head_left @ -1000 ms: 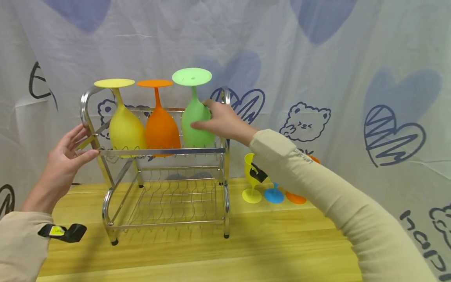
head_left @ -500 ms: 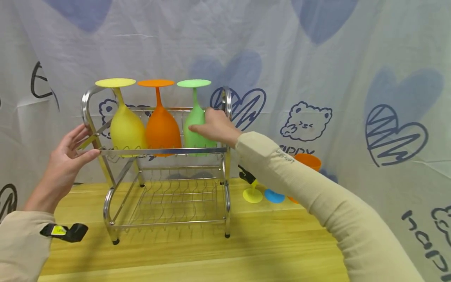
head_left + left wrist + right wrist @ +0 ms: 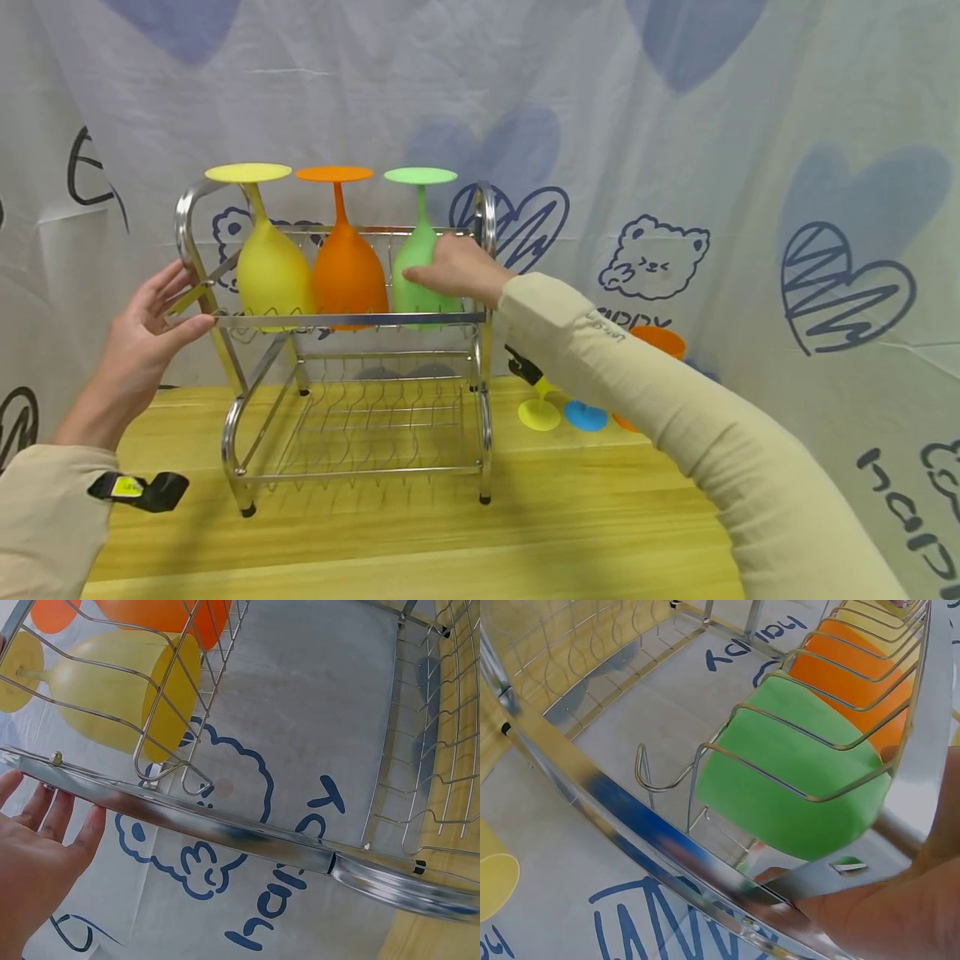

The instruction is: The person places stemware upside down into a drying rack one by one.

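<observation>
Three plastic goblets stand upside down in a row on the top tier of a chrome dish rack: yellow, orange and green. At the right end, my right hand grips the green goblet's bowl, thumb in front; its other fingers are mostly hidden. The right wrist view has the green goblet lying within the wire dividers, rim down. My left hand rests its fingertips and thumb against the rack's left side; the left wrist view shows those fingers fairly straight on the metal side rail.
Right of the rack, several upright goblets stand on the wooden table, partly behind my right sleeve: a yellow foot, a blue foot and an orange bowl show. The lower wire tier lies underneath. A printed curtain hangs behind.
My right hand has lowered the green goblet slightly and moved it a little right, so its foot is level with the others. My left hand has stayed against the rack.
</observation>
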`<state>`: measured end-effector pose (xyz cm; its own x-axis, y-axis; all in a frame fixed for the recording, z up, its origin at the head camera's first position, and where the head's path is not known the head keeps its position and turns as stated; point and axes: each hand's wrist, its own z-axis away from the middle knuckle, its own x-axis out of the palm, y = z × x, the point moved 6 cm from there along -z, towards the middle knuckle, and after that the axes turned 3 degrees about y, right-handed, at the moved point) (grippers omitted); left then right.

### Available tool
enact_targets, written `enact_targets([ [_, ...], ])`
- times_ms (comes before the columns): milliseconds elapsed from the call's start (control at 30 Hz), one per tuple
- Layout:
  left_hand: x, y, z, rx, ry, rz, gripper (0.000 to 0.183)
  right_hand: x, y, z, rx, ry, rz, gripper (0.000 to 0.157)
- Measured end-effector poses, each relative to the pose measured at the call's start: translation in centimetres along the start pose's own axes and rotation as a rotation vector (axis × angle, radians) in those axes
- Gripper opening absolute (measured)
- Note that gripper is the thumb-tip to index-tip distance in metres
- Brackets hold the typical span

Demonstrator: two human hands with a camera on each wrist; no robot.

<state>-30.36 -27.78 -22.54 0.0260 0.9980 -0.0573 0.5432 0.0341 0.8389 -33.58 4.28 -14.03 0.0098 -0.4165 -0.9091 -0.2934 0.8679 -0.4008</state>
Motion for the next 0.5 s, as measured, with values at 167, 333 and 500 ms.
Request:
enact_targets([
  [167,0.0,0.1,0.0,0.009,0.005,0.007,0.072,-0.9,-0.5,1.0,-0.023,-0.007,0.050,0.036],
  [333,0.0,0.3,0.3,0.015,0.037,-0.010,0.070,-2.4,-2.0,3.1,-0.079,-0.011,0.123,0.036],
  [500,0.2,0.6,1.1,-0.005,0.114,-0.088,0.068,-4.7,-2.9,5.4,-0.168,0.000,0.196,0.058],
])
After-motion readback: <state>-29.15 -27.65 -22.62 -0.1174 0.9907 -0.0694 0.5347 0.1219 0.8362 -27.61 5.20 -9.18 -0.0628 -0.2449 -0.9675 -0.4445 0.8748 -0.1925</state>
